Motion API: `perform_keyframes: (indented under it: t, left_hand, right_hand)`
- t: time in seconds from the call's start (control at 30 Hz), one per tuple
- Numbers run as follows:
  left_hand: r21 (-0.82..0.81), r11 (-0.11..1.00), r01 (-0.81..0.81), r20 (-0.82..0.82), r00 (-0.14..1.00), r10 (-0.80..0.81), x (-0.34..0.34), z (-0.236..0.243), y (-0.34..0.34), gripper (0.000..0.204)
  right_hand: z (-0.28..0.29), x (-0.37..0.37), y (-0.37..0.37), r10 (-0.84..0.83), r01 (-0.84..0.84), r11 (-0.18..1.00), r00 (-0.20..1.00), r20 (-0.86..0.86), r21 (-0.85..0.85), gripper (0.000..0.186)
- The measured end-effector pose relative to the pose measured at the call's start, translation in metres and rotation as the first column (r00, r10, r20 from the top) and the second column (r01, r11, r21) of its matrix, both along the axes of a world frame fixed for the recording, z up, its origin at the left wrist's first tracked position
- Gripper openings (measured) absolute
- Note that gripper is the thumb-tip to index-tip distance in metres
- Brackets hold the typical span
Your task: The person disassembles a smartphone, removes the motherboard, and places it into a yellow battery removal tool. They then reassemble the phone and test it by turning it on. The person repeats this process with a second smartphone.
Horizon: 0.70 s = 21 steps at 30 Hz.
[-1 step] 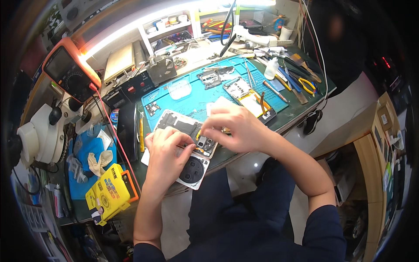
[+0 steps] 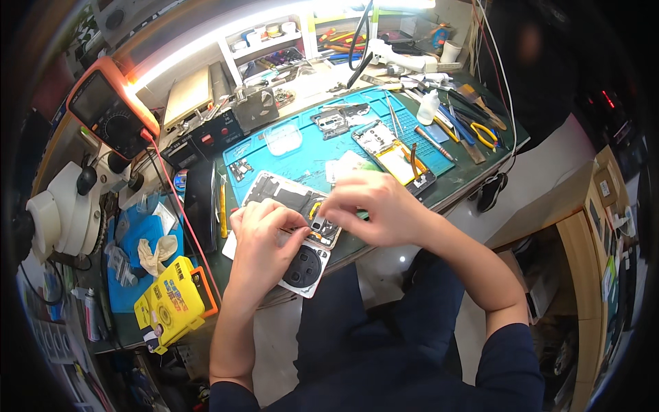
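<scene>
My left hand (image 2: 261, 244) rests over an opened phone housing (image 2: 274, 187), thumb and index finger closed at its lower edge beside a yellow flex part (image 2: 314, 210). Under the same hand lies a white back panel (image 2: 309, 288) with a round black camera section (image 2: 302, 266). My right hand (image 2: 371, 213) hovers at the housing's right side, fingers curled toward the flex part; whether they pinch anything is hidden. Beyond them, another opened phone (image 2: 391, 159) with a yellow battery and a loose dark phone part (image 2: 329, 124) lie on the blue mat (image 2: 247, 154).
An orange multimeter (image 2: 110, 110) and microscope (image 2: 58, 213) stand left, a yellow box (image 2: 168, 305) nearer me. Tweezers, pliers (image 2: 484, 135) and a white bottle (image 2: 427, 110) crowd the bench's right. A cardboard box (image 2: 587, 189) stands beside the bench.
My right hand has shifted slightly down and toward me, showing a little more of the mat behind it. My left hand stays nearly still.
</scene>
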<state>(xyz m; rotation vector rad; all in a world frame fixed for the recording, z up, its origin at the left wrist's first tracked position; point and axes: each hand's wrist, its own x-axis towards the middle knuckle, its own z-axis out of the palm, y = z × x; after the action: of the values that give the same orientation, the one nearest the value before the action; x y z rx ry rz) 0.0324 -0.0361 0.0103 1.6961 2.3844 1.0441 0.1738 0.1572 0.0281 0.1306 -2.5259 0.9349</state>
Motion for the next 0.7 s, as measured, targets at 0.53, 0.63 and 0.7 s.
perform_keyframes:
  t: [0.53, 0.63, 0.7]
  left_hand:
    - [-0.025, 0.994, 0.103, -0.031, 0.994, -0.103, 0.010, 0.005, 0.001, 0.008]
    - [-0.027, 0.995, 0.098, -0.065, 0.993, -0.100, 0.012, 0.008, 0.004, 0.008]
    - [-0.027, 0.994, 0.104, -0.072, 0.992, -0.105, 0.015, 0.008, 0.005, 0.007]
  right_hand:
    - [-0.019, 0.034, 0.004, -0.109, 0.105, 0.991, 0.993, 0.051, 0.086, 0.008]
    - [-0.023, 0.034, 0.007, -0.138, 0.145, 0.983, 0.988, -0.068, 0.112, 0.008]
    - [-0.028, 0.033, 0.009, -0.135, 0.144, 0.984, 0.987, -0.083, 0.107, 0.009]
